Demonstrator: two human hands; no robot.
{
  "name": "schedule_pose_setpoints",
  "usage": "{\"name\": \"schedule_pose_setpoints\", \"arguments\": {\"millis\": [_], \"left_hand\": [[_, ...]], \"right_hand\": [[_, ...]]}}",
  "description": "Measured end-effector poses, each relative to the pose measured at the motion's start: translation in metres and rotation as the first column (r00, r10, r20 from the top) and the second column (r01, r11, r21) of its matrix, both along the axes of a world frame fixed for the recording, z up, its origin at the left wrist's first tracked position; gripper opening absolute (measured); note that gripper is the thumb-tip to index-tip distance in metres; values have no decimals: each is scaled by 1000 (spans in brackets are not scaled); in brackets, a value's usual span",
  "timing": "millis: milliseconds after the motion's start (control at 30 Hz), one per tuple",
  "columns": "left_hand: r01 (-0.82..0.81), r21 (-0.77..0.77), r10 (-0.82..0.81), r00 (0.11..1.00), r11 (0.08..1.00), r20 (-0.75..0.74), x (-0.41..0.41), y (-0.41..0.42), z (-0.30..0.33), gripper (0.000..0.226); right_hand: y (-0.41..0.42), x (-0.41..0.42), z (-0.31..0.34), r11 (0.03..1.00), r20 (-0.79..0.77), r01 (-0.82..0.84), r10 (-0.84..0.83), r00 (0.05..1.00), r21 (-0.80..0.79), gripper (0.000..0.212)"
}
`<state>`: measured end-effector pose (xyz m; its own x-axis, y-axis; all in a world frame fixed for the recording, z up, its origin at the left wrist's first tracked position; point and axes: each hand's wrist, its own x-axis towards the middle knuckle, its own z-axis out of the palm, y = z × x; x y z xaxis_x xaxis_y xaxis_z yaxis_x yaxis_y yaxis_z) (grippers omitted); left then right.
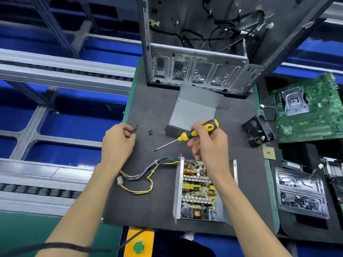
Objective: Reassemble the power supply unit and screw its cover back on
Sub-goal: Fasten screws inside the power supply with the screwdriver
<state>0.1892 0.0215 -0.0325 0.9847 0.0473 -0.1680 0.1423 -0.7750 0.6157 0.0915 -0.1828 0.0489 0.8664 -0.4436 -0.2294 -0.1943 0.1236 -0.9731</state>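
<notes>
— Power supply unit [198, 190], where is it?
— On the dark mat of the counter [148, 108], near the front edge, open-topped, circuit board exposed, its wire bundle [144, 175] trailing left.

— And its cover [193, 110]?
— A grey bent sheet farther back, just before the empty computer case [196, 71].

— The hands?
— Right hand [207, 143] grips a yellow-and-black screwdriver [193, 134], tip pointing left and down, above the unit. Left hand [118, 140] curls fingers by small black screws [150, 132] on the mat, apparently pinching one.

— Elsewhere?
— A green motherboard [308, 108] and a black fan [259, 132] at right.
</notes>
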Motion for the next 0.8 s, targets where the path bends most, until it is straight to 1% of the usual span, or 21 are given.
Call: {"name": "schedule_pose_setpoints", "arguments": {"millis": [200,300,433,600,800], "left_hand": [[31,66,-35,997,997,71,9,-3,-2,4],[24,102,-29,998,994,55,14,-9,-1,7],[-13,122,10,1000,992,26,19,-14,-1,8],[-29,74,28,1000,997,15,21,-14,-2,10],[9,47,-10,1000,999,24,19,-13,-1,11]], "right_hand": [[-1,10,-6,1000,2,10,-10,1000,-6,20],[-3,14,-8,1000,7,14,-14,1000,-9,18],[-4,18,-8,1000,2,16,-16,1000,-3,21],[-8,18,-7,1000,2,18,-18,1000,-7,22],[-14,16,-7,999,15,40,-40,999,1,19]]}}
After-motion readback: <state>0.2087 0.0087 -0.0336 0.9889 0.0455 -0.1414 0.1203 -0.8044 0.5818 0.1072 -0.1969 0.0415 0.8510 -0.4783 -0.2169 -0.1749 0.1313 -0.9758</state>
